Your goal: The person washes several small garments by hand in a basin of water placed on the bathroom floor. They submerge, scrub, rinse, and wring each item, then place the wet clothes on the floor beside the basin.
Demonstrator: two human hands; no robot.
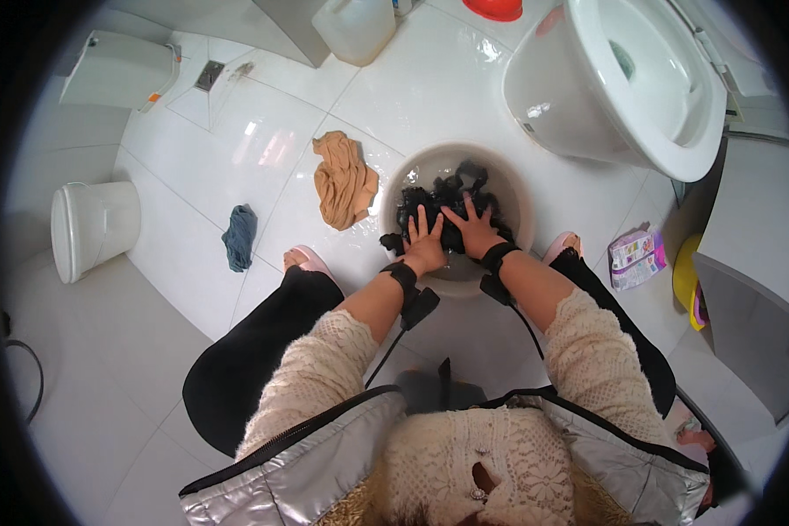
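Note:
Between my feet stands a round, pale basin (515,195) with water and a wet, bunched black cloth (451,191) in it. My left hand (423,245) presses on the near left part of the cloth, fingers spread. Beside it, my right hand (475,231) lies on the cloth's right part, its fingers also apart. Neither hand grips the fabric; both palms face down. Each wrist wears a black strap with a small dark box and a cable. The cloth's underside is hidden.
On the wet tiles to the left lie a tan cloth (343,181) and a small blue-grey cloth (239,238). A white lidded bucket (96,230) stands farther left. A toilet (570,96), a purple-white packet (637,259) and a yellow basin (685,280) are on the right. A translucent jug (357,31) stands behind.

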